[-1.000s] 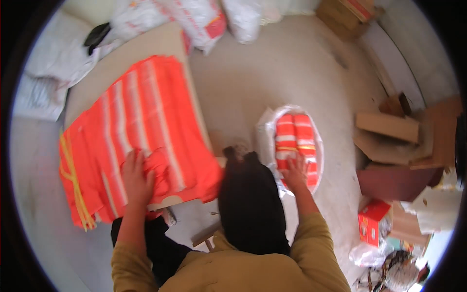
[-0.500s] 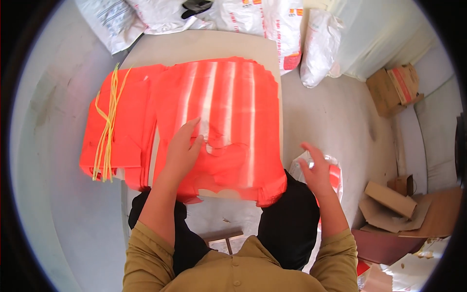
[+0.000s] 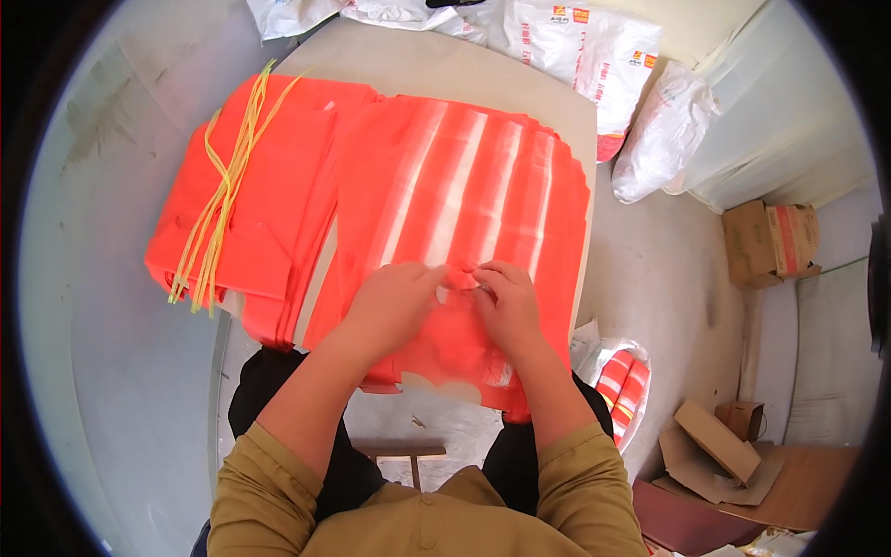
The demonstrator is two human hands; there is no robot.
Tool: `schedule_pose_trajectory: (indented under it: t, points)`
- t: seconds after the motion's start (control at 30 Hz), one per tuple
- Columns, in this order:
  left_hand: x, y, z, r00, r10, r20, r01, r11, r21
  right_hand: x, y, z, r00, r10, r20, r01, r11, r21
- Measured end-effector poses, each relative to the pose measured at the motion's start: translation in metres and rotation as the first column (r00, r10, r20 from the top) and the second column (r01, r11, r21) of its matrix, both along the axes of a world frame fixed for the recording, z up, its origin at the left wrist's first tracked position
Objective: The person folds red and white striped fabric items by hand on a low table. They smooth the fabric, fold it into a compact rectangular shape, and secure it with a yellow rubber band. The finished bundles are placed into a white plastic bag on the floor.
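A stack of thin red plastic bags [image 3: 520, 200] with pale stripes lies spread on the board in front of me. My left hand [image 3: 397, 302] and my right hand [image 3: 508, 302] meet over its middle. Their fingers are closed in pinches on a bit of the red plastic between them, where it puckers; how much each one grips is partly hidden. Below the hands the top layer is crumpled and smeared. To the left sits another pile of folded red plastic [image 3: 278, 176], with a loose bunch of yellow ties [image 3: 227, 195] across it.
The pale board [image 3: 399, 56] reaches over my knees. White printed sacks [image 3: 580, 56] stand behind it, with a white bundle [image 3: 664, 130] beside them. Right of my leg, a clear bag [image 3: 624, 390] holds striped red rolls. Cardboard boxes [image 3: 770, 243] lie farther right.
My right hand has come in from beside the board onto the red plastic. My left hand has moved to meet it. The whole view has shifted and turned slightly.
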State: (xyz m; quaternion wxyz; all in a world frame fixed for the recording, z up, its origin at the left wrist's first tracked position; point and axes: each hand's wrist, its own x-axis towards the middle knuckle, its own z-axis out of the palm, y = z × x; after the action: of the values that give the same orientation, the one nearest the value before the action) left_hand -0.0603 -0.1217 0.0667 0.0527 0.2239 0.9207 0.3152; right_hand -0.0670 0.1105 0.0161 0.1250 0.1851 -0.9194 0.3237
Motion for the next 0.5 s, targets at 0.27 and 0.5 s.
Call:
schedule_pose_trajectory:
  t: [0.27, 0.5]
  points:
    - [-0.011, 0.023, -0.009, 0.974, 0.188, -0.123, -0.174, 0.978, 0.115, -0.012, -0.002, 0.001, 0.924, 0.006, 0.382, 0.18, 0.875, -0.449]
    - [-0.027, 0.04, -0.016, 0.961, 0.253, -0.108, -0.231, 0.955, 0.185, -0.01, 0.004, 0.022, 0.917, 0.081, 0.391, 0.103, 0.897, -0.43]
